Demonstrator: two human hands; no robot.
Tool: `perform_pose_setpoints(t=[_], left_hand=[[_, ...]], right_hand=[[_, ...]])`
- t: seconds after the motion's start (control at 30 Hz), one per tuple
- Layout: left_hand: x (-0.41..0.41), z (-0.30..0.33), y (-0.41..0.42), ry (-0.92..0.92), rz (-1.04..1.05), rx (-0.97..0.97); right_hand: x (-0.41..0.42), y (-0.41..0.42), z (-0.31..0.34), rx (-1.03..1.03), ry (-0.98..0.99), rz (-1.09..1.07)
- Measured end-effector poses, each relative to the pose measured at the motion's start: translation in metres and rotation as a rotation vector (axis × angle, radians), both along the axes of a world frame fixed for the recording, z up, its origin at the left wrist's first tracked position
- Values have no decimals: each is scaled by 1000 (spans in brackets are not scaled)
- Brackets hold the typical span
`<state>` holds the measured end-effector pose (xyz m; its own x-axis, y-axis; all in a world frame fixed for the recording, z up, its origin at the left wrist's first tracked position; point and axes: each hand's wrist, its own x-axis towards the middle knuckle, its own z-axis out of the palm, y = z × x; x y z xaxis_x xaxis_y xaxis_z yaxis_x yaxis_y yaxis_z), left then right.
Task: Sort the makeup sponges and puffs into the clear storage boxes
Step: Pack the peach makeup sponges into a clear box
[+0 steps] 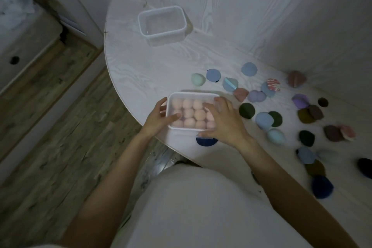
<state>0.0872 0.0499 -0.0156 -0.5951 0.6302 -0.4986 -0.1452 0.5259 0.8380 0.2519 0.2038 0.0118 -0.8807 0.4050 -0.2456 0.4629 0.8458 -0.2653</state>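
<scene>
A clear storage box [192, 95] full of peach egg-shaped sponges [194, 113] sits at the near edge of the white table. My left hand [159, 119] grips its left side, thumb over the rim. My right hand [223, 121] holds its right side, fingers across the top. A second clear box [162, 24], empty, stands farther back. Several loose puffs and sponges lie to the right: blue puffs [249, 69], a mint sponge [198, 79], a purple sponge [256, 96], dark green puffs [247, 110]. A navy puff [206, 141] peeks out under the near box.
The round white table [141, 70] ends in a curved edge at the left, with wooden floor [60, 127] below. White wall panels rise behind and right. More dark puffs [322, 186] lie blurred at the near right. My white-clothed torso fills the bottom.
</scene>
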Motion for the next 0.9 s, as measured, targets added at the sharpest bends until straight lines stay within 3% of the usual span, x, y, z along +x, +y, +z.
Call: perform_pose_setpoints(t=[0.1, 0.43, 0.67, 0.8, 0.9], left_hand=[[6, -5, -2, 35, 6, 35], [3, -10, -2, 109, -17, 33], [4, 3, 3, 174, 36, 69], [-15, 20, 24, 160, 115, 181], [-37, 32, 59, 182, 204, 251]], right_hand=[[-8, -6, -4, 118, -68, 33], [-9, -13, -15, 142, -34, 5], [3, 4, -3, -213, 190, -72], [-12, 23, 12, -215, 448, -308], [-42, 56, 11, -401, 501, -429]])
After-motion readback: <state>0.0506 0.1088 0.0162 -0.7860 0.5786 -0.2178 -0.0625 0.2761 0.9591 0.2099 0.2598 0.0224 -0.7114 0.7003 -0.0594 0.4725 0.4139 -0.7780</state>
